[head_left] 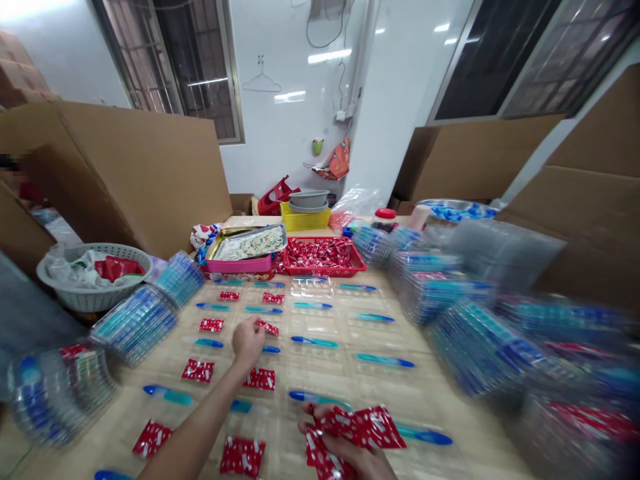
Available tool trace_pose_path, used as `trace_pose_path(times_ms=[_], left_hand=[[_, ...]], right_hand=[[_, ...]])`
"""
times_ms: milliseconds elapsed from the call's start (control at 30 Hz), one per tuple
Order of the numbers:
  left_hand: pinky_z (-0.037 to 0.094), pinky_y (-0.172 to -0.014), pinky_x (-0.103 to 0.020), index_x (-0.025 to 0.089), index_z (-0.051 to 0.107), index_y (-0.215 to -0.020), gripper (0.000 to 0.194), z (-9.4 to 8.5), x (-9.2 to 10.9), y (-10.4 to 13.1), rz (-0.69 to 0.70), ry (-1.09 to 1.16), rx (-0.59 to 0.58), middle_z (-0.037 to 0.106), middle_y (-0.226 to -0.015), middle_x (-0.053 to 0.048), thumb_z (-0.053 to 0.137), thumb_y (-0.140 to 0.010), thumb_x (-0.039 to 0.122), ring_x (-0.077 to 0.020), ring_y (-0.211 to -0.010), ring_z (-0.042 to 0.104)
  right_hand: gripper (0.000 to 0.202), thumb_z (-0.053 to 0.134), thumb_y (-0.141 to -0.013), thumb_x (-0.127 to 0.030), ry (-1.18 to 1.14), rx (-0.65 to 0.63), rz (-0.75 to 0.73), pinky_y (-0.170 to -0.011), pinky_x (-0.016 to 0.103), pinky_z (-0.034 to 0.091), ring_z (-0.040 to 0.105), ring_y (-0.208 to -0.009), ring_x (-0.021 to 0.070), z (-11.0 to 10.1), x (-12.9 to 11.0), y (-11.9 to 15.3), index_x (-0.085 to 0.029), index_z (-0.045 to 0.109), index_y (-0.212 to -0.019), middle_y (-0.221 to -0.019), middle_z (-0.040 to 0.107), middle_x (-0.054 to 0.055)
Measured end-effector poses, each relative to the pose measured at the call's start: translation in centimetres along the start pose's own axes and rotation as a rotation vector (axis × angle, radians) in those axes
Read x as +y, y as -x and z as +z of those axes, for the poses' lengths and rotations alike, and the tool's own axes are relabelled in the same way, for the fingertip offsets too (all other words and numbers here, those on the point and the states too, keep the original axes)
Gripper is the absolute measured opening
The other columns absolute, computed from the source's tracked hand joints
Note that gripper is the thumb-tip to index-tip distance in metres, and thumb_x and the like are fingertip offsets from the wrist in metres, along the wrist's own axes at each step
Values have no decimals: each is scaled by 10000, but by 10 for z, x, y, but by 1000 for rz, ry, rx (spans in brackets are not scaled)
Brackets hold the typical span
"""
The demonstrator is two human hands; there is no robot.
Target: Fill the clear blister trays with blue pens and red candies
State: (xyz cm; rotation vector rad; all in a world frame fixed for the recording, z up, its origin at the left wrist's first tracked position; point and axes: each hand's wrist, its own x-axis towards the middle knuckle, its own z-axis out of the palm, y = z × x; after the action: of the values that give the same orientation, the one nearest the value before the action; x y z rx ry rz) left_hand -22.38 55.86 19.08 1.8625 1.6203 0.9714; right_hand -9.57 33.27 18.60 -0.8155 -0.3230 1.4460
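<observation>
My left hand (249,341) reaches over the middle of the table, its fingers pinched on a small red packet with white dots (269,327). That packet is at a clear plastic tray, just above a blue pen-shaped item (271,349). Close to the table's near side, my right hand (345,448) grips several red packets (373,427) in a loose bunch. Rows of clear trays (317,325) cover the table, many with a blue-and-teal pen-shaped item (385,361). In the left two columns, red packets (199,371) also lie in the trays.
A red basket (361,268) full of red packets stands at the back, beside a metal tray (280,231) of small pale pieces. Stacked filled trays line the left (135,323) and right (485,347). A grey basket (75,283) and cardboard boxes (145,173) stand farther out.
</observation>
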Motion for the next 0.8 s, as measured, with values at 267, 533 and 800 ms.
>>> trace_pose_path(times_ms=[267,533,800], left_hand=[[419,-610,-238,188,676,-765,120,-30,64,59,261,33,-352,606,-668,-2,571,-754,244,-156,-635,558],[414,-714,-268,200,682,-1018,317,-33,134,104,614,94,-868,641,-888,-41,658,-707,260,-174,-778,552],[354,-495,-191,157,683,-584,139,0,161,70,436,252,-1143,537,-480,61,664,-550,23,-85,-487,476]], right_hand=[[284,770,-525,-133,-2,-29,-55,-801,356,482,664,-853,273,7,-3,4,-131,711,-802,-953,708,98],[368,708,-506,-87,51,-11,15,-726,370,480,673,-736,277,-2,6,2,-114,710,-873,-726,712,89],[373,843,-475,-305,263,-275,73,-852,408,450,655,-901,310,-30,2,-15,-162,752,-807,-912,714,113]])
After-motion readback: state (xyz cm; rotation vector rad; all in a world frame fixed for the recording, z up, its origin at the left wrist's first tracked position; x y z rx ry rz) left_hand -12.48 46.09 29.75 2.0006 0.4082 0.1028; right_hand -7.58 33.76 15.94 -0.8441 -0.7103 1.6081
